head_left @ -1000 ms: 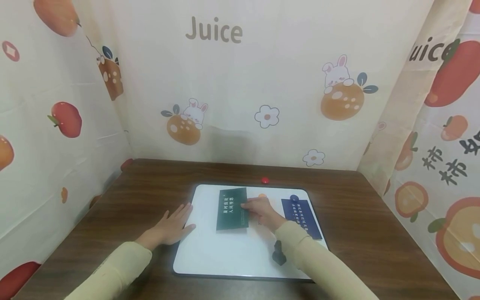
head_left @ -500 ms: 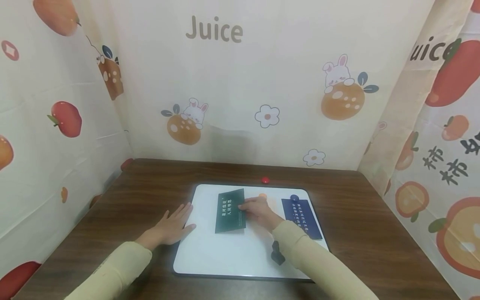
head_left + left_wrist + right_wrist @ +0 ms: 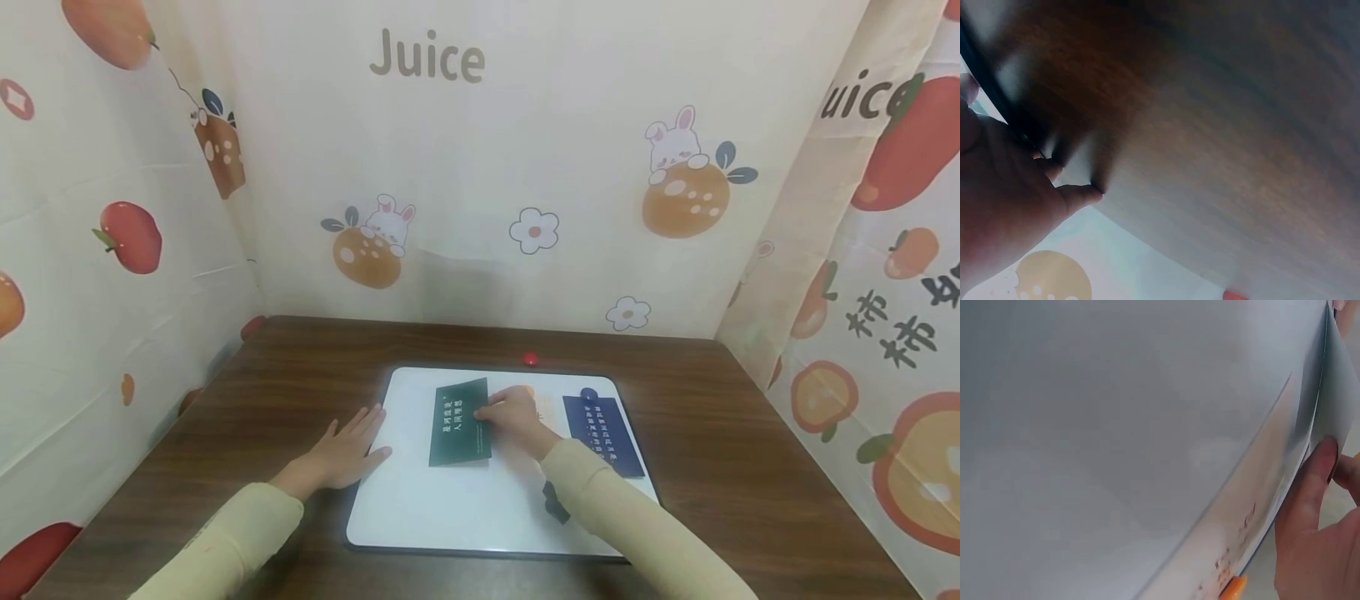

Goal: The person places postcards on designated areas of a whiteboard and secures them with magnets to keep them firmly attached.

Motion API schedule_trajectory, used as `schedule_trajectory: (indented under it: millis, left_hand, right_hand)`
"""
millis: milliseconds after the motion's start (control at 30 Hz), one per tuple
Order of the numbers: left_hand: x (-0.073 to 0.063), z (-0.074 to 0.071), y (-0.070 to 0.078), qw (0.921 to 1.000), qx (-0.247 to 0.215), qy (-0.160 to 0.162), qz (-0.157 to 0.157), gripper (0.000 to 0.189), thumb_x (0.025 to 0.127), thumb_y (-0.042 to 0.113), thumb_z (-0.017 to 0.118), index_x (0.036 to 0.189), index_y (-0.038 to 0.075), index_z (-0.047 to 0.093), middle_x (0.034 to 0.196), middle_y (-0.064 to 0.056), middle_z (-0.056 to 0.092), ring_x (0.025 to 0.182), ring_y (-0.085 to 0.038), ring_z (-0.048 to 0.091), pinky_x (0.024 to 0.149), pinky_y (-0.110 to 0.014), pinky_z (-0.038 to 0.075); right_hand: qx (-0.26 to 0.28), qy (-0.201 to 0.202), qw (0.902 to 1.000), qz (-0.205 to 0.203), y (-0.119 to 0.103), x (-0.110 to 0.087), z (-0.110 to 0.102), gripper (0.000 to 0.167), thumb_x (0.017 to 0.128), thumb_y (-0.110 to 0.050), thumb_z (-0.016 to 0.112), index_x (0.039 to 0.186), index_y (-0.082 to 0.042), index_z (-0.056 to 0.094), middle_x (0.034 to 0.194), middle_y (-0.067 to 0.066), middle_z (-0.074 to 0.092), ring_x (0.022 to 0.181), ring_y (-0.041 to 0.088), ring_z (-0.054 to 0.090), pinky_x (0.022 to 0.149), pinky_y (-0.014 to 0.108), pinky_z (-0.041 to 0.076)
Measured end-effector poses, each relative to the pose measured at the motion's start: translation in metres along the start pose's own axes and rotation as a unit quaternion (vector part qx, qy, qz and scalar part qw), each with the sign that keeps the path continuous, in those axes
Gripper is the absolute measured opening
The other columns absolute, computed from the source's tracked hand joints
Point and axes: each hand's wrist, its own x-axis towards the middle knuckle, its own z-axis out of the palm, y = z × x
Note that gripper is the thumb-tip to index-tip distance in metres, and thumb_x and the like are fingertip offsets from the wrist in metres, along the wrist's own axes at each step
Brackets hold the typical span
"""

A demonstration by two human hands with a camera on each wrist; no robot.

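Observation:
My right hand (image 3: 517, 417) pinches the right edge of a dark green card (image 3: 456, 429) with white lettering, held over a whiteboard (image 3: 442, 517). In the right wrist view, thumb and fingers of the right hand (image 3: 1313, 531) close on the card (image 3: 1338, 394), whose pale back shows. Beneath that hand lies a pale card (image 3: 551, 410), partly covered, with an orange magnet (image 3: 530, 390) at its top. My left hand (image 3: 337, 454) rests with spread, straight fingers at the whiteboard's left edge. The left wrist view shows the left hand (image 3: 1010, 194) beside the board's dark rim.
A navy card (image 3: 603, 433) under a dark blue round magnet (image 3: 588, 394) lies at the board's right. Dark magnets (image 3: 553, 504) sit partly behind the right sleeve. A red magnet (image 3: 531, 359) lies on the brown table (image 3: 322, 358) beyond the board. Printed curtains surround the table.
My right hand has shifted slightly left with the green card, uncovering more of the pale card. The left hand has stayed in place.

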Motion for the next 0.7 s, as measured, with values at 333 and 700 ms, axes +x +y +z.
schedule_trajectory:
  millis: [333,700]
  left_hand:
    - [0.0011,0.0001,-0.0005,1.0000,0.001,-0.004,0.001,0.073,0.099,0.044,0.043,0.150,-0.001,0.018,0.156,-0.021,0.013,0.142,-0.042,0.009,0.107,-0.067,0.004]
    - [0.0018,0.0037,-0.0049,0.9999,-0.008,0.005,0.009,0.074,0.098,0.046,0.043,0.150,-0.002,0.019,0.155,-0.023,0.014,0.141,-0.044,0.009,0.105,-0.069,0.002]
  right_hand:
    - [-0.088,0.009,0.9952,-0.043,-0.0019,-0.0005,-0.0005,0.021,0.074,-0.017,0.081,0.080,-0.002,0.066,0.070,0.005,0.062,0.060,0.016,0.059,0.055,0.026,0.049]
    - [-0.112,0.003,0.9912,-0.071,-0.0033,-0.0034,-0.0001,0.020,0.073,-0.014,0.081,0.074,-0.002,0.065,0.064,0.006,0.060,0.055,0.016,0.057,0.050,0.025,0.046]
